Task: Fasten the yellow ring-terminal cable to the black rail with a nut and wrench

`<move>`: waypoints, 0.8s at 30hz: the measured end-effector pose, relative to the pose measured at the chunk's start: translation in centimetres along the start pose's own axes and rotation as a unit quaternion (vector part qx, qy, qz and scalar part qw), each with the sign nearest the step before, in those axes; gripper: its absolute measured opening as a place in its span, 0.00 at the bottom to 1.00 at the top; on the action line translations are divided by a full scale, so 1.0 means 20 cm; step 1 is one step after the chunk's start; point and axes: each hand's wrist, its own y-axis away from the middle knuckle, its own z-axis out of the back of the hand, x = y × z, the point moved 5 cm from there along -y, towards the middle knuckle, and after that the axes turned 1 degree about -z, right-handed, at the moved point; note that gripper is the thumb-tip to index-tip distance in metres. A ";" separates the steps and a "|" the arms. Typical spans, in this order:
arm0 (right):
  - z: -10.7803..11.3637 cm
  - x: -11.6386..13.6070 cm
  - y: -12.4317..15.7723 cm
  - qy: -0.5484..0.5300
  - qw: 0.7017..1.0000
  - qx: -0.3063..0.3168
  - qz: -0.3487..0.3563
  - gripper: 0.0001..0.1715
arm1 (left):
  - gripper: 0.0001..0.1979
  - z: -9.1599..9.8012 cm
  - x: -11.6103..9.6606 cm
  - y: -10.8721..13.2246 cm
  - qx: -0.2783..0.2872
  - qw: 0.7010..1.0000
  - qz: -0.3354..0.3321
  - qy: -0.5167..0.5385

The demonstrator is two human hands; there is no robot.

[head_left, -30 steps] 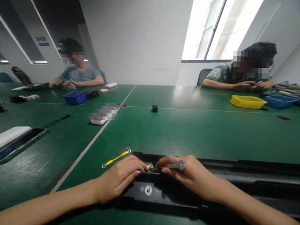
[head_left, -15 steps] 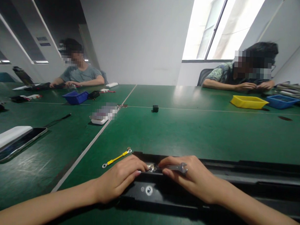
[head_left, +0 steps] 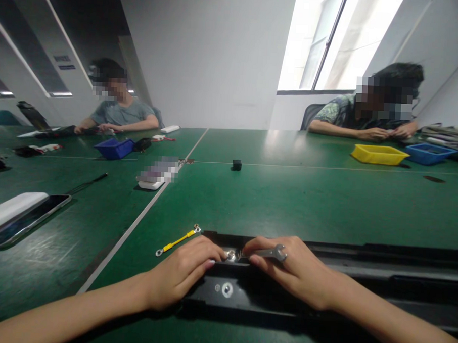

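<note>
A long black metal rail (head_left: 254, 294) lies across the green table in front of me. My right hand (head_left: 293, 265) is closed around a small silver wrench (head_left: 269, 252), whose open-ended jaw sticks out over the fingers to the right. The wrench's other end lies near a shiny bolt (head_left: 231, 255) in the rail's channel. My left hand (head_left: 185, 268) rests at the rail's left end, fingers drawn together and touching beside the bolt; anything pinched there is hidden. A round silver fitting (head_left: 227, 290) sits on the rail's near side.
A yellow cable with ring terminals (head_left: 178, 241) lies beyond my left hand. A phone (head_left: 29, 221) is at the left, and a small black cube (head_left: 237, 165) stands mid-table. Two people sit opposite, near a blue bin (head_left: 114, 149) and a yellow bin (head_left: 379, 155).
The wrench has turned slightly in my right hand, its jaw now facing more to the right. My left hand has stayed in place.
</note>
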 end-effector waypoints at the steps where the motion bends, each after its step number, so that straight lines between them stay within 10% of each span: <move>1: 0.00 0.00 0.00 -0.003 1.000 -0.001 0.001 0.17 | 0.13 0.00 0.00 0.00 0.000 1.000 0.000 0.000; 24: -0.01 0.00 0.01 -0.010 1.000 0.003 0.013 0.17 | 0.14 0.00 -0.01 0.01 -0.002 1.000 -0.007 0.005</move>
